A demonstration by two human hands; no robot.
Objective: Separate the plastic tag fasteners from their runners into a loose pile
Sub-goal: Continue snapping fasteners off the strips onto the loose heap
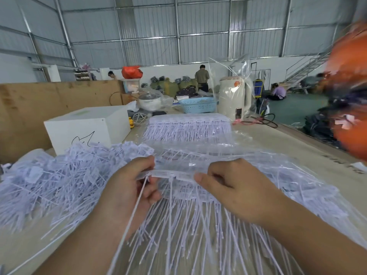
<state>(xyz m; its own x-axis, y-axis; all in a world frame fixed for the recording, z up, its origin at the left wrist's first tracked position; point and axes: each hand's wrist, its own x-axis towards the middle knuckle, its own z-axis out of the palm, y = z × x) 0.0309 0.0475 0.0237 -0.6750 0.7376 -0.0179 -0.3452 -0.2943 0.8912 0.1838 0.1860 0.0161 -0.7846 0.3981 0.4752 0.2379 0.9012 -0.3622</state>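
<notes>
A strip of white plastic tag fasteners on its runner (174,174) stretches between my two hands above the table. My left hand (133,181) grips the strip's left end, fingers curled round it, and a single long fastener (135,211) hangs down from there. My right hand (234,185) pinches the right end with its thumb on top. The strip's thin tails (188,235) fan downward toward me. To the left lies a big loose pile of separated fasteners (59,175). A neat stack of uncut strips (188,126) rests further back on clear plastic.
A white box (87,128) stands at the back left before a brown board (49,100). A blue basket (198,105), a cream kettle (234,98) and a pot sit at the far end. Something orange and blurred (349,86) fills the right edge. People work in the background.
</notes>
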